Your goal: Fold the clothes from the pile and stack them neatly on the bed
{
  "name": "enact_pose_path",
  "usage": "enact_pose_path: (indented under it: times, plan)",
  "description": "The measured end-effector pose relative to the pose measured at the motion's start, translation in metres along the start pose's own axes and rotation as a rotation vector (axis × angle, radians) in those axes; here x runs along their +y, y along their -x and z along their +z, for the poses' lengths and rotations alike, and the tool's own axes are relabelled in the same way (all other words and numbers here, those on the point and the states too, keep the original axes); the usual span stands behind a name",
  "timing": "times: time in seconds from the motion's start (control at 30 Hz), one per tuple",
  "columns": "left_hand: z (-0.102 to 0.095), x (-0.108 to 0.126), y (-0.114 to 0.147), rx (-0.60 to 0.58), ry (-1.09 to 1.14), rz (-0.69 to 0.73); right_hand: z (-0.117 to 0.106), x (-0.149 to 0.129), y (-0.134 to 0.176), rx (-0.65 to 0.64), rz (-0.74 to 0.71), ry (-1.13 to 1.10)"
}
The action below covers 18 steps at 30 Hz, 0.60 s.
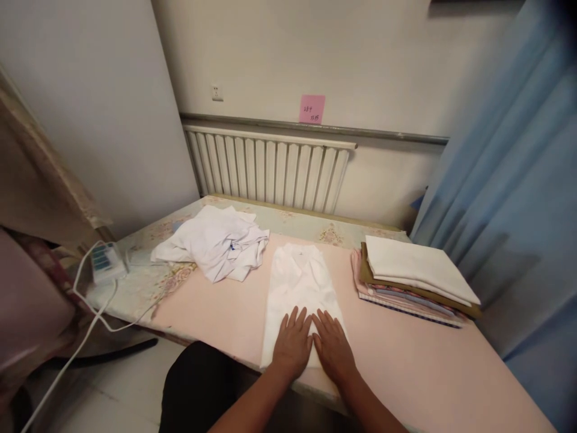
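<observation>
A white shirt (300, 279), folded into a long rectangle with its collar at the far end, lies on the pink cloth (406, 361) covering the table. My left hand (292, 343) rests flat on the near part of the shirt, fingers slightly spread. Beside it my right hand (332, 346) also lies flat on the shirt, its fingers stretched forward and its thumb close to the left one. Neither hand grips anything. The hands cover some of the shirt's near end.
A crumpled white garment (216, 240) lies at the back left. Folded clothes (415, 270) form a stack on the right. A power strip (108, 264) with white cables sits at the left table edge. Behind are a radiator (270, 168) and, at right, a blue curtain (505, 180).
</observation>
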<state>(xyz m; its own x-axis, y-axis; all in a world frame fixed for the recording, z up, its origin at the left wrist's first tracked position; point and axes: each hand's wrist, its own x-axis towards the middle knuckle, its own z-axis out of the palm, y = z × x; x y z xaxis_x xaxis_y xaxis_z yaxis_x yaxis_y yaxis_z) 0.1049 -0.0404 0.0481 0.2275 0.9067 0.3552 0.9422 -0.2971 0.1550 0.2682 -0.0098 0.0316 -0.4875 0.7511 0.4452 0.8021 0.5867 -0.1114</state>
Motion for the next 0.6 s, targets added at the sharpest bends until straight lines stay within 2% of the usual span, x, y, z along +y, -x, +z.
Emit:
enact_pose_path:
  times: [0.23, 0.47, 0.6]
  plan:
    - [-0.012, -0.023, 0.011, -0.060, -0.008, 0.065, -0.008, 0.002, 0.005, -0.012, -0.033, -0.014]
    - [-0.036, -0.043, 0.034, -0.181, 0.057, 0.288, -0.031, 0.018, 0.029, -0.130, -0.214, -0.115]
    - [-0.033, -0.051, 0.046, -0.179, 0.057, 0.305, -0.034, 0.026, 0.042, -0.131, -0.254, -0.137]
